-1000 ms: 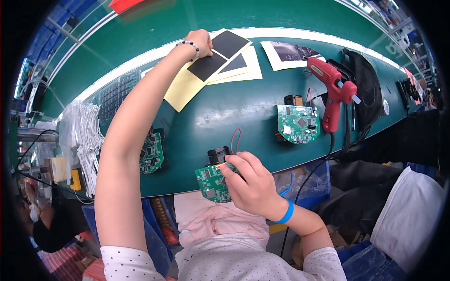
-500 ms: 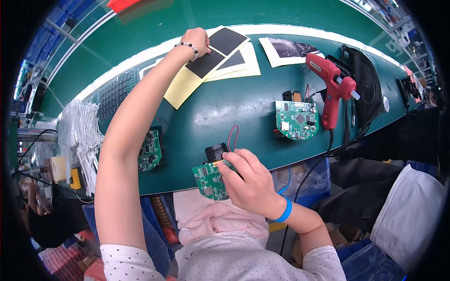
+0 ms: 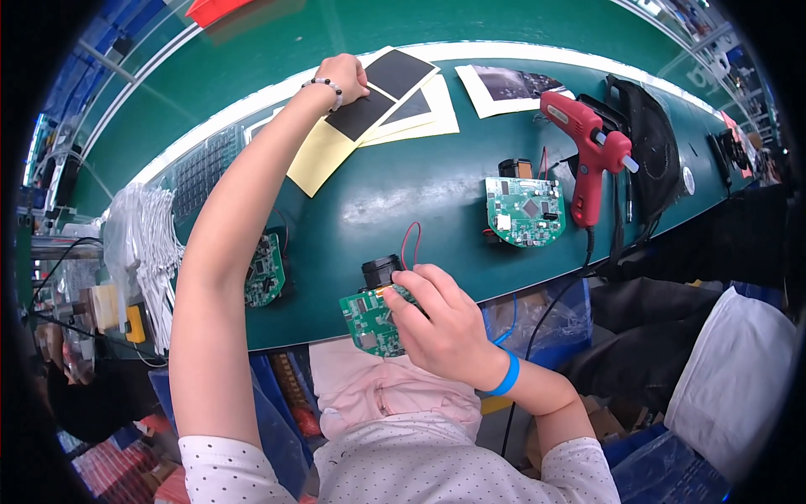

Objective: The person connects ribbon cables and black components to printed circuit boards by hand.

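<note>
My right hand (image 3: 445, 323) grips a green circuit board (image 3: 361, 315) by its right side, over the table's front edge. A black round-bodied part (image 3: 382, 270) and a red wire loop stand at the board's far edge. At the far side of the table, my left hand (image 3: 342, 77) has its fingers pinched together at the edge of a black sheet (image 3: 361, 116). That sheet lies on a yellow backing sheet (image 3: 319, 160), with another black rectangle (image 3: 401, 72) beyond it. The fingertips partly hide the pinched spot.
Another circuit board (image 3: 525, 210) sits right of centre, beside a red glue gun (image 3: 588, 151) with a trailing cable. A third board (image 3: 267, 270) lies by my left forearm. White cables (image 3: 147, 244) are bundled at the left. A black bag (image 3: 655, 151) and a photo print (image 3: 508, 88) lie farther back.
The view has shifted slightly, moving the table's things a little left in the picture. Both hands keep about the same places and grips.
</note>
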Action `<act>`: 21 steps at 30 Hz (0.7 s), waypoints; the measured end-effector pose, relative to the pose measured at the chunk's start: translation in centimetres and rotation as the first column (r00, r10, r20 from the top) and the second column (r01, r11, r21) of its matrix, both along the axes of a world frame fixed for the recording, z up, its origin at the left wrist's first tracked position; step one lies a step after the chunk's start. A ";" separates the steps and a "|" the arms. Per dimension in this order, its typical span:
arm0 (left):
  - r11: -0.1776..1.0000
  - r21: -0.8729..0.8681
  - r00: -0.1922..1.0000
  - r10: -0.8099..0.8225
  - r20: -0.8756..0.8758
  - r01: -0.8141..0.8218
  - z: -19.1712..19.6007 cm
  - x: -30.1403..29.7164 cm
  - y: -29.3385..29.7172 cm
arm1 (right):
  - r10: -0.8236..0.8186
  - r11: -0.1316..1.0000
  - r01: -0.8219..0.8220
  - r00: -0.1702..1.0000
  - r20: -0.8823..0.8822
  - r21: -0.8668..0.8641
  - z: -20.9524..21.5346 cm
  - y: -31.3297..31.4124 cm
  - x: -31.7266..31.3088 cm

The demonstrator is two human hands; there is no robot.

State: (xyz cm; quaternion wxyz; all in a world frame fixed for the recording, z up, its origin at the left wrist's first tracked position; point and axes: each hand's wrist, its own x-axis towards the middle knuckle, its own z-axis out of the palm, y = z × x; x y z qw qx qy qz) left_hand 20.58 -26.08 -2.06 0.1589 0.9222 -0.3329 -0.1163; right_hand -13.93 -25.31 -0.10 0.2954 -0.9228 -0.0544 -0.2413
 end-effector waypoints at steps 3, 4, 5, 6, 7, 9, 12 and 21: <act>1.000 -0.008 1.000 0.004 0.006 -0.004 0.1 -0.3 0.2 | -0.008 1.000 0.008 1.000 0.009 0.001 -0.1 0.1 0.0; 1.000 -0.027 1.000 0.016 0.021 -0.016 0.2 -0.4 0.3 | -0.010 1.000 0.010 1.000 0.011 0.002 -0.2 0.0 0.1; 1.000 -0.028 1.000 0.012 0.021 -0.012 0.0 -0.5 0.5 | -0.007 1.000 0.007 0.999 0.034 -0.022 -0.5 0.0 0.1; 0.997 -0.068 0.998 0.026 0.049 -0.022 -0.1 -0.7 0.7 | -0.003 0.999 0.005 0.998 0.057 -0.045 -0.6 -0.1 0.1; 0.994 -0.109 0.996 0.040 0.076 -0.032 -0.2 -0.8 0.8 | -0.007 0.999 0.009 0.998 0.057 -0.045 -0.6 -0.1 0.1; 0.993 -0.114 0.995 0.041 0.094 -0.031 -0.2 -1.1 0.9 | -0.007 0.999 0.010 0.998 0.058 -0.042 -0.6 0.0 0.1; 0.993 -0.116 0.995 0.045 0.088 -0.035 0.0 -1.5 0.9 | -0.009 0.999 0.011 0.998 0.064 -0.037 -0.6 0.0 0.1; 0.996 -0.084 0.991 -0.004 0.131 0.015 -0.3 -1.2 0.6 | -0.027 0.999 0.026 0.999 0.028 0.033 -0.1 0.1 0.0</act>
